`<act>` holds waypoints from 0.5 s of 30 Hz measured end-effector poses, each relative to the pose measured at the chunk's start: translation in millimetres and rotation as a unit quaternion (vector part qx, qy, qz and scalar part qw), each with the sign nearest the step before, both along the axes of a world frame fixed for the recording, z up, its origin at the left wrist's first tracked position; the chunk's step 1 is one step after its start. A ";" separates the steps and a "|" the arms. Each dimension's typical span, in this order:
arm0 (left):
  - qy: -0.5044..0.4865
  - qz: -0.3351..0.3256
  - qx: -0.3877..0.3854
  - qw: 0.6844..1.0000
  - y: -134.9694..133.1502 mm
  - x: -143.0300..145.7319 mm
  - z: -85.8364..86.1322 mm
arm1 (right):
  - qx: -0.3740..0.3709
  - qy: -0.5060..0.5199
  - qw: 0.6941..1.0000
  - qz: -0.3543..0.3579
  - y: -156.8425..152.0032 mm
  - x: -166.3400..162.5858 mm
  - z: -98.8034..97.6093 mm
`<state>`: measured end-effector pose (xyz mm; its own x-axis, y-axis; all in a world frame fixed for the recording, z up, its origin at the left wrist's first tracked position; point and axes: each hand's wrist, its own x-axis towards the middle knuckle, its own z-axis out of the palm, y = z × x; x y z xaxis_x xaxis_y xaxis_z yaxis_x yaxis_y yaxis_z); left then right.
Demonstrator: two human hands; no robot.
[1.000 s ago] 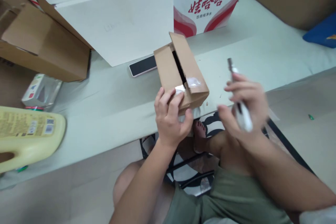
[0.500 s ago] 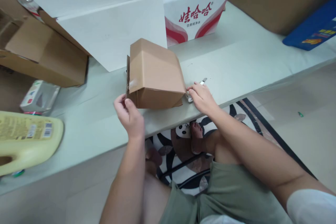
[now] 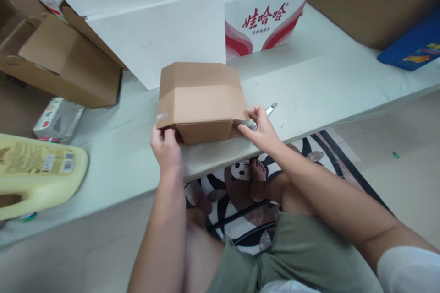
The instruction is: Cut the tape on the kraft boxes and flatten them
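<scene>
Resting on a pale table (image 3: 330, 73) beyond a panda-patterned mat (image 3: 240, 170), the brown box (image 3: 206, 98) is gripped by left hand (image 3: 167, 152) and right hand (image 3: 262, 132) at opposite flaps (image 3: 167, 94).

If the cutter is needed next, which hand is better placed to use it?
Probably the right hand: the cutter shows close behind it, partly hidden, so whether it is held is unclear. The left hand is at the opposite end of the small cardboard box, farther from the cutter.
</scene>
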<state>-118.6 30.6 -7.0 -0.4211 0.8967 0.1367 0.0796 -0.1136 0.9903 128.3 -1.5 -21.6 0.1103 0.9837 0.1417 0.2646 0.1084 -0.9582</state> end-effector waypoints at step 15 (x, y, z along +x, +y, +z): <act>0.091 -0.080 -0.028 0.992 -3.7 1.0 5.0 | -0.026 0.037 0.999 0.005 -0.2 -3.6 11.2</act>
